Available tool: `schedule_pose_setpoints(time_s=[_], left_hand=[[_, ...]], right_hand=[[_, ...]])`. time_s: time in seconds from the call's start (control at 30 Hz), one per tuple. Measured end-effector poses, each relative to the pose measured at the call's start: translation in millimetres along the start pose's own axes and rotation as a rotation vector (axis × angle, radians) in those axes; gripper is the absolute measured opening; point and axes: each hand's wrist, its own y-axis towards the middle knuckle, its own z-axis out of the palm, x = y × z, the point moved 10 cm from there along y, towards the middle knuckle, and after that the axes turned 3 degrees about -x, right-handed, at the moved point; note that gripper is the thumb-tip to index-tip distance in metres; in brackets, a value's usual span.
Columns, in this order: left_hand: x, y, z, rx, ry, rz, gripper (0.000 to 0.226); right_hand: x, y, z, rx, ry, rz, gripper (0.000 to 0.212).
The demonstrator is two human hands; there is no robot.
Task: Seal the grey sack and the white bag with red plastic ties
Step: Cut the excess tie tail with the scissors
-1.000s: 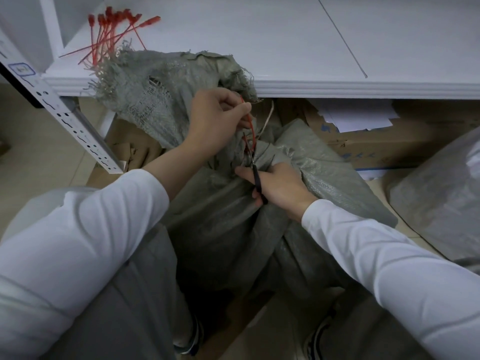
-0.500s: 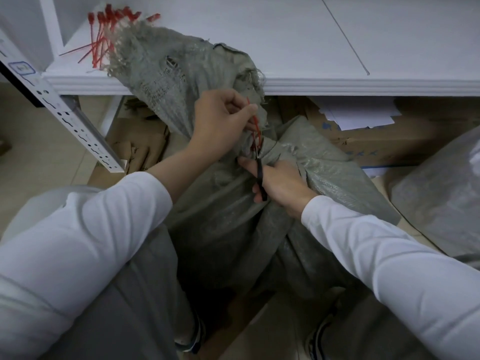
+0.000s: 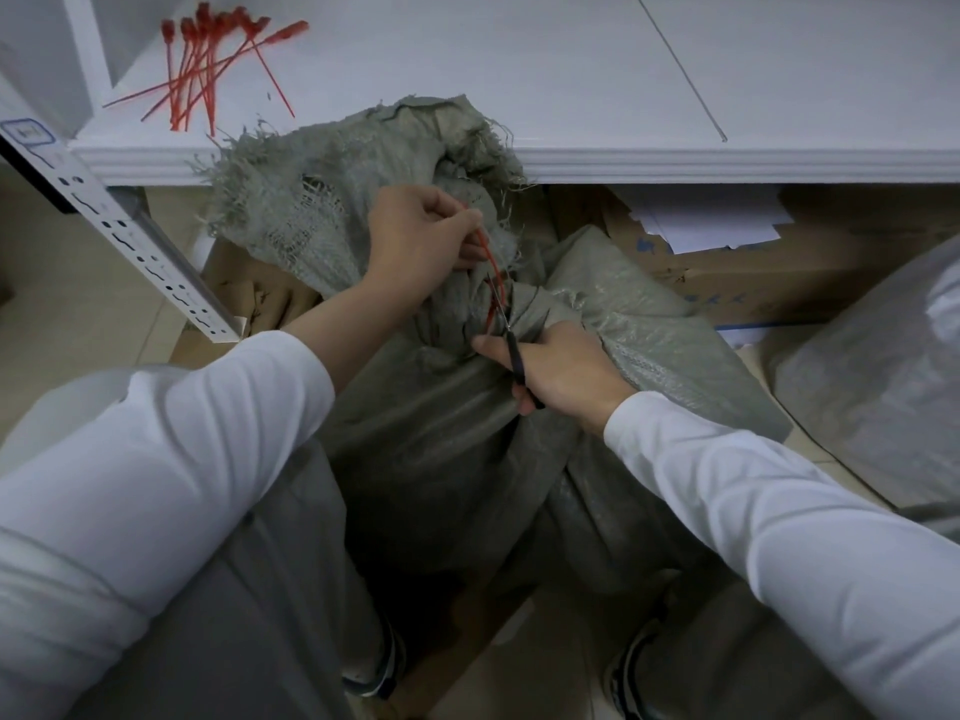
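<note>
one grey woven sack [image 3: 441,433] stands on the floor [image 3: 78,304] below the shelf edge, its neck gathered and ringed by one red plastic tie [image 3: 492,270]. the left hand [image 3: 415,241], raised above the neck, has its grip pinched on the tie's free tail. the right hand [image 3: 561,371], lower, grips one pair of black-handled scissors [image 3: 514,356], blades at the tie. one pale plastic bag [image 3: 872,397] sits at right. spare red ties [image 3: 208,70], too overlapped to count, lie on the white shelf [image 3: 519,70].

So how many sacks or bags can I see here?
2: the grey sack in the middle, and a paler bag at the right edge. Others may be hidden.
</note>
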Motion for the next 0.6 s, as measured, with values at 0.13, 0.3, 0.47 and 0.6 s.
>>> schedule_pose_setpoints(time_s=[0.13,0.3,0.47,0.6], left_hand=[[-25,-13,17,0.158,0.051,0.188,0.016],[-49,-45,40,0.248,0.153,0.458,0.015],[-52,-48,38,0.206,0.18,0.529,0.014],[-52,-29,18,0.093,0.103,0.438,0.015]], right_hand=[[-9,4,-9,-0.065,-0.087,-0.001,0.059],[4,6,-18,-0.136,-0.102,-0.069,0.05],[4,7,-9,-0.059,-0.026,0.006,0.044],[1,6,-10,-0.117,0.113,-0.001,0.047]])
